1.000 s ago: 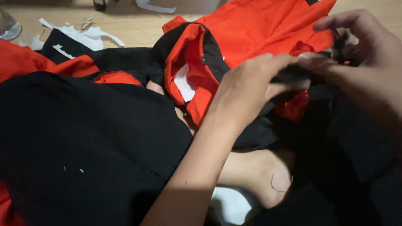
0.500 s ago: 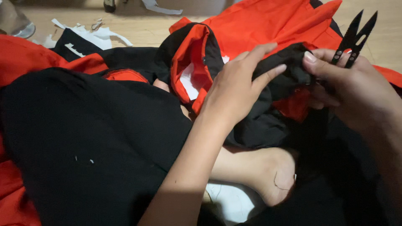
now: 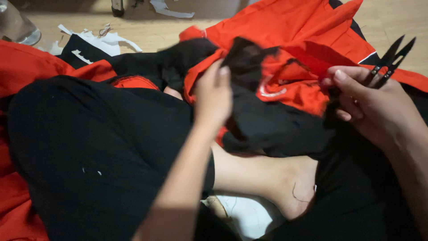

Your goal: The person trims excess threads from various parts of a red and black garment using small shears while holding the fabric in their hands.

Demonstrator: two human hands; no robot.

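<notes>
Sitting cross-legged on a wooden floor (image 3: 401, 27), the person seen from the head camera works on a red and black garment (image 3: 285, 85) bunched over the lap, just above centre.

The left hand (image 3: 214, 96), near centre, is closed around a fold of the garment's black fabric (image 3: 243, 58) and lifts it toward twelve o'clock, which looks like a way to pull the cloth taut and turn a seam into sight. The right hand (image 3: 372, 105), at three o'clock, is curled shut on a pair of black thread snips (image 3: 392, 58); the two blades point up toward one o'clock and stand slightly apart, clear of the cloth. That hand's lower fingers also pinch the garment's dark edge, seemingly keeping the snips ready while the fabric is steadied.

A bare foot (image 3: 290, 187) rests at five o'clock under the garment, with the black trouser leg (image 3: 102, 151) filling the lower left. White fabric scraps (image 3: 96, 40) lie on the floor at eleven o'clock.

The only container is a clear glass vessel (image 3: 15, 27) at the far ten o'clock corner; whether it holds anything I cannot tell.
</notes>
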